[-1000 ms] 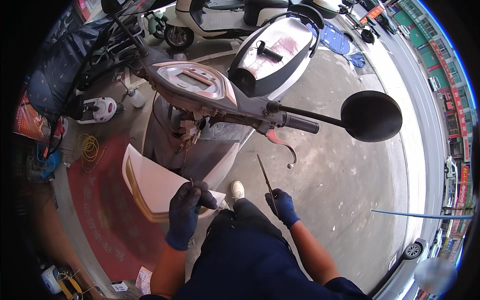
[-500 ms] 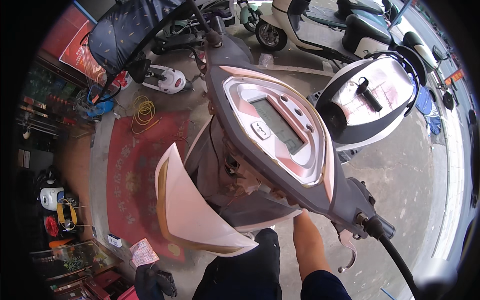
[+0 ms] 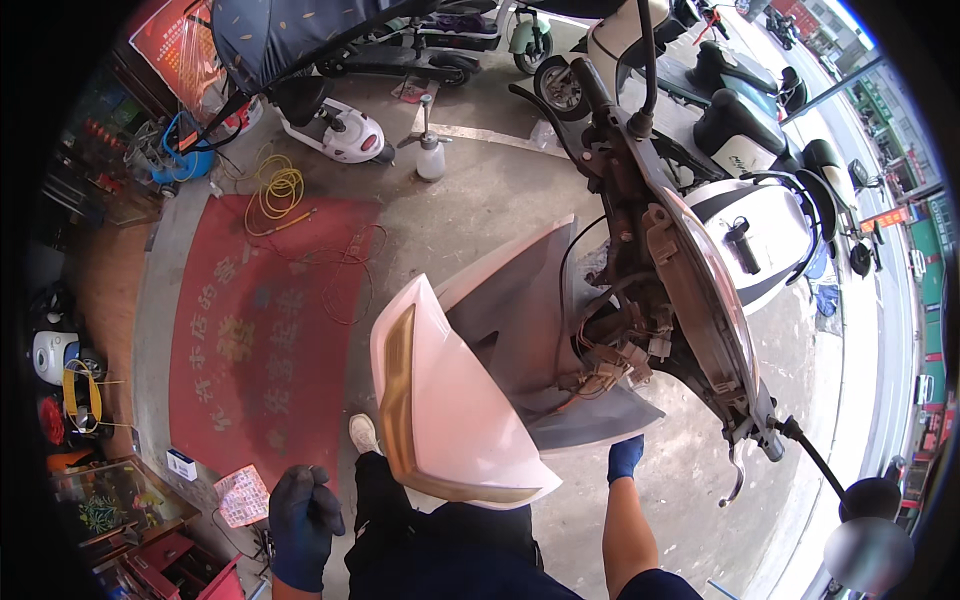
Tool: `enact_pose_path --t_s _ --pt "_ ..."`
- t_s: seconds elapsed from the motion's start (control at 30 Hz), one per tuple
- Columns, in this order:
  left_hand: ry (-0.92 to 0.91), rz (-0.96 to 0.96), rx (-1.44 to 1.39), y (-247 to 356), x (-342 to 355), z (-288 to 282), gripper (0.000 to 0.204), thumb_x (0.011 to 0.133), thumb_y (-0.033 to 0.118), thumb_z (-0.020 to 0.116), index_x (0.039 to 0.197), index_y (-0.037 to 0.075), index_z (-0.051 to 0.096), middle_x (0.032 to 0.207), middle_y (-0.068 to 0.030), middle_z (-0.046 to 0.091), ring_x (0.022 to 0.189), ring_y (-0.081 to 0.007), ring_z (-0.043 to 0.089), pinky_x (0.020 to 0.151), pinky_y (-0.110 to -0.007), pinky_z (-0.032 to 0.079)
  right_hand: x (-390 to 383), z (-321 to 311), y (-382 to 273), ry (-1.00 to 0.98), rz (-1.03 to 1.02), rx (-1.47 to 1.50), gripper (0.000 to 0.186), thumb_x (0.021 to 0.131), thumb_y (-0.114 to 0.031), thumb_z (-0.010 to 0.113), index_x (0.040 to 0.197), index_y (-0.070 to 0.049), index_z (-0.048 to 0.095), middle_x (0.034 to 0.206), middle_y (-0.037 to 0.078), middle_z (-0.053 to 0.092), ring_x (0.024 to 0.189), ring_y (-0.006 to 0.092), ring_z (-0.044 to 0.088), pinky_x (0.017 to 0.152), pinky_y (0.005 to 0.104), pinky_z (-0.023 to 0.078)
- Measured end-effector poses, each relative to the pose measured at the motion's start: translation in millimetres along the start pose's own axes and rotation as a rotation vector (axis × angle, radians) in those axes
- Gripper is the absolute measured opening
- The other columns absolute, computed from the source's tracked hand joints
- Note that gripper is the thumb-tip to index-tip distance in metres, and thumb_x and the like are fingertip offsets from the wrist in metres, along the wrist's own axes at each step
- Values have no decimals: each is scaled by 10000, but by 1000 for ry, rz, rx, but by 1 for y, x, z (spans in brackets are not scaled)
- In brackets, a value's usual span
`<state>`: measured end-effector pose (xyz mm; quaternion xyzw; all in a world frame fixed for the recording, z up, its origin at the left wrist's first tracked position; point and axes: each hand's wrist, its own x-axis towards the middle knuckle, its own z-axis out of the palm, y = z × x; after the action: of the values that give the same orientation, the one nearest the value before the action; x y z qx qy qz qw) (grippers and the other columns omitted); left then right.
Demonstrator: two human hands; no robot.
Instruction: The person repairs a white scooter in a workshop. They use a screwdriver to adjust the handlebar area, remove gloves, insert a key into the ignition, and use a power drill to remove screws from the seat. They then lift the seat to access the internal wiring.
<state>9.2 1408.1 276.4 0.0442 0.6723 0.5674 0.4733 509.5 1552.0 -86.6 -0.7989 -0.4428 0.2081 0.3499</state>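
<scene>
Our left hand (image 3: 303, 512) curls, fingers bunched, at near left; whether it holds anything we cannot tell. Our right hand (image 3: 625, 458), grip unclear, is at the grey scooter panel's (image 3: 590, 428) near-right edge, perhaps steadying it.

I have the left hand (image 3: 303, 515) curled by the near right corner of the red mat (image 3: 320, 400), the right hand (image 3: 625, 460) at the lower edge of the grey scooter panel (image 3: 595, 428), fingertips probably behind it; a coiled yellow hose (image 3: 283, 190) crosses the mat's far edge.
</scene>
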Motion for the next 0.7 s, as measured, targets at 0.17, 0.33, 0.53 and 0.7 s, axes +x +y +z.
enact_pose_path --t_s 0.17,0.33,0.53,0.7 --pt "-431 -141 -215 59 71 -43 286 1011 285 492 961 34 620 512 -15 449 381 -97 346 393 -241 307 -119 -88 -221 208 -67 153 182 979 -183 544 906 -24 595 662 11 517 535 86 427 508 261 383" --pt "-791 -173 -268 126 89 -91 309 1025 288 445 980 33 614 497 5 396 391 -79 297 427 -237 303 -269 -34 -518 -666 -256 552 271 952 -52 561 1206 41 566 875 81 653 792 129 614 753 259 503" --pt "-882 60 -251 176 105 -135 224 995 221 512 958 25 613 641 -3 513 462 -86 437 450 -244 361 -340 23 -659 -1092 -415 545 444 860 -44 712 1274 11 562 1140 86 644 965 148 630 835 290 510" --pt "-831 809 490 209 129 -135 100 937 66 540 954 5 618 729 -29 600 621 -131 610 556 -280 478 -335 50 -675 -1030 -659 463 169 901 -90 655 1049 -9 665 1014 98 665 911 181 653 795 291 508"
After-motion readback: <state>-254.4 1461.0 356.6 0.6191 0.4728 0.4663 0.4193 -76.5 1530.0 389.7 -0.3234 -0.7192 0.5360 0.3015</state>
